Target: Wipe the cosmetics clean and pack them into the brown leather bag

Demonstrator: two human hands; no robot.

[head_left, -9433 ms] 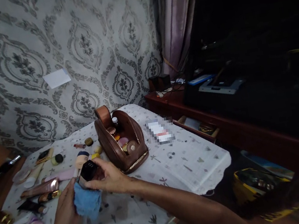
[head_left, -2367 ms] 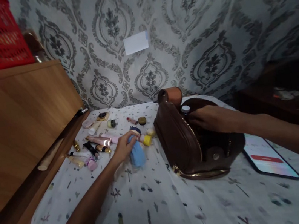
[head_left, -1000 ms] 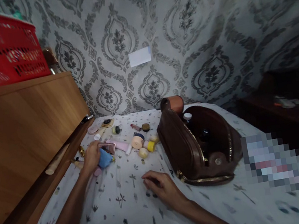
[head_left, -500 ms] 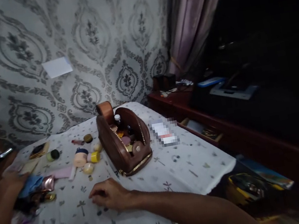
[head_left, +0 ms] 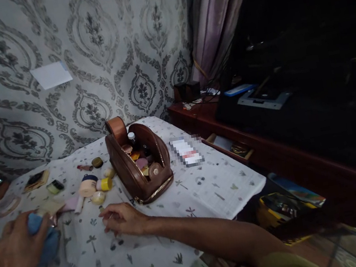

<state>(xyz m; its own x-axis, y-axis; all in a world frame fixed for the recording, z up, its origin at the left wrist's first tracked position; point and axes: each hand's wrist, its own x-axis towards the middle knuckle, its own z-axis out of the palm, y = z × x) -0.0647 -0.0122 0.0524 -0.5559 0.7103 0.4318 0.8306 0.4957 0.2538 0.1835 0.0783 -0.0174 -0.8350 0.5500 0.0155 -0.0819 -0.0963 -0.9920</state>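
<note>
My left hand [head_left: 17, 254] is closed round a blue cloth [head_left: 45, 240] at the near left of the table; a pink tube end peeks out by the cloth, and I cannot tell whether the hand holds it too. My right hand [head_left: 122, 218] rests on the white patterned tablecloth [head_left: 182, 201], fingers curled and nothing visible in them. Just behind it stands an open brown leather pouch [head_left: 138, 165] with small jars and a bottle inside. Loose cosmetics [head_left: 93, 188] lie left of the pouch.
A phone [head_left: 186, 151] lies right of the pouch. A dark wooden cabinet [head_left: 270, 154] with an open drawer stands beyond the table's right edge. Patterned wallpaper and a purple curtain [head_left: 210, 23] are behind. Coloured items lie on the floor [head_left: 286, 206].
My left hand has come toward me with the blue cloth. The right hand stays on the tablecloth. The view has swung a little to the right.
</note>
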